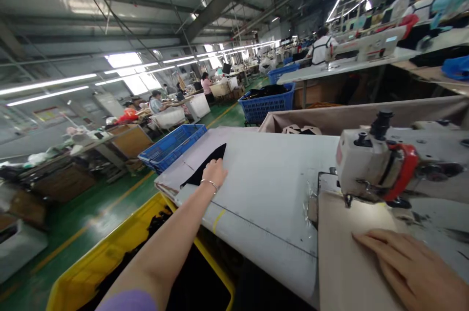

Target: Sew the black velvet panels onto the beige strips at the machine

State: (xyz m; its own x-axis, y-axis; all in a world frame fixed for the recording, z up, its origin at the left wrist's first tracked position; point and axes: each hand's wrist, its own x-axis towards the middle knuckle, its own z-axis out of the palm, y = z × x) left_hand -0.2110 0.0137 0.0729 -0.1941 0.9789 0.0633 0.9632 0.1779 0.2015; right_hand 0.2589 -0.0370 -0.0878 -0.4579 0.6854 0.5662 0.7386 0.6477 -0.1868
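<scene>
My left hand (214,174) reaches to the far left part of the white sewing table (267,169). Its fingers are bent down on a black fabric piece (205,166), closed on the edge of it, and the fingertips are partly hidden. Flat on a beige board-like panel (340,252) lies my right hand (414,262), fingers stretched out and holding nothing. The sewing machine (381,164) has its head just beyond that hand, close over the panel's far end.
A yellow crate (110,247) with black pieces stands below the table on the left. Blue baskets (176,142) sit past the table's far end. A cloth-lined bin (351,115) with cut pieces runs behind it. Other people work at machines farther off.
</scene>
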